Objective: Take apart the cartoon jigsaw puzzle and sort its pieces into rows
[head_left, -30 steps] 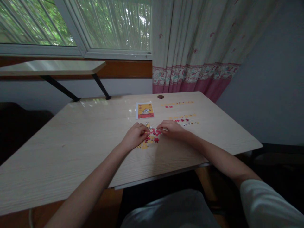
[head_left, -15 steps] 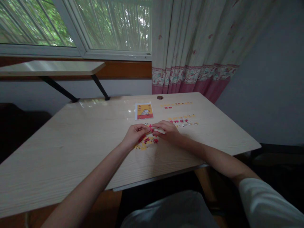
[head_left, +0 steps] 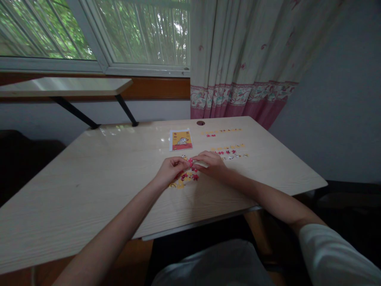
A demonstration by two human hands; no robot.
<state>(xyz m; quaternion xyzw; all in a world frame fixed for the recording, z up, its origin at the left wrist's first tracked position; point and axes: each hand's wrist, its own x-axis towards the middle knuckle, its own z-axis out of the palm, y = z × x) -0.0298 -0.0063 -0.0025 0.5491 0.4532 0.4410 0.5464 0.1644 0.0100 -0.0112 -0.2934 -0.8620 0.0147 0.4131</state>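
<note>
A small red jigsaw puzzle piece is between my two hands, just above the loose pieces. My left hand is closed, its thumb and index finger pinching the piece from the left. From the right, the index finger and thumb of my right hand reach the same piece at its edge, curved around a small gap. Below and partly behind my left fingers lies a loose heap of red, yellow and white puzzle pieces. Beyond the hands lies a picture card with a white animal on yellow and red.
Rows of sorted puzzle pieces lie right of my right hand, with further rows near the back. A round cable hole is in the wooden desk. A raised shelf stands back left. A curtain hangs behind.
The red piece and my left fingertips have shifted slightly right and toward me, closer to my right fingertips. My right hand has barely moved.
</note>
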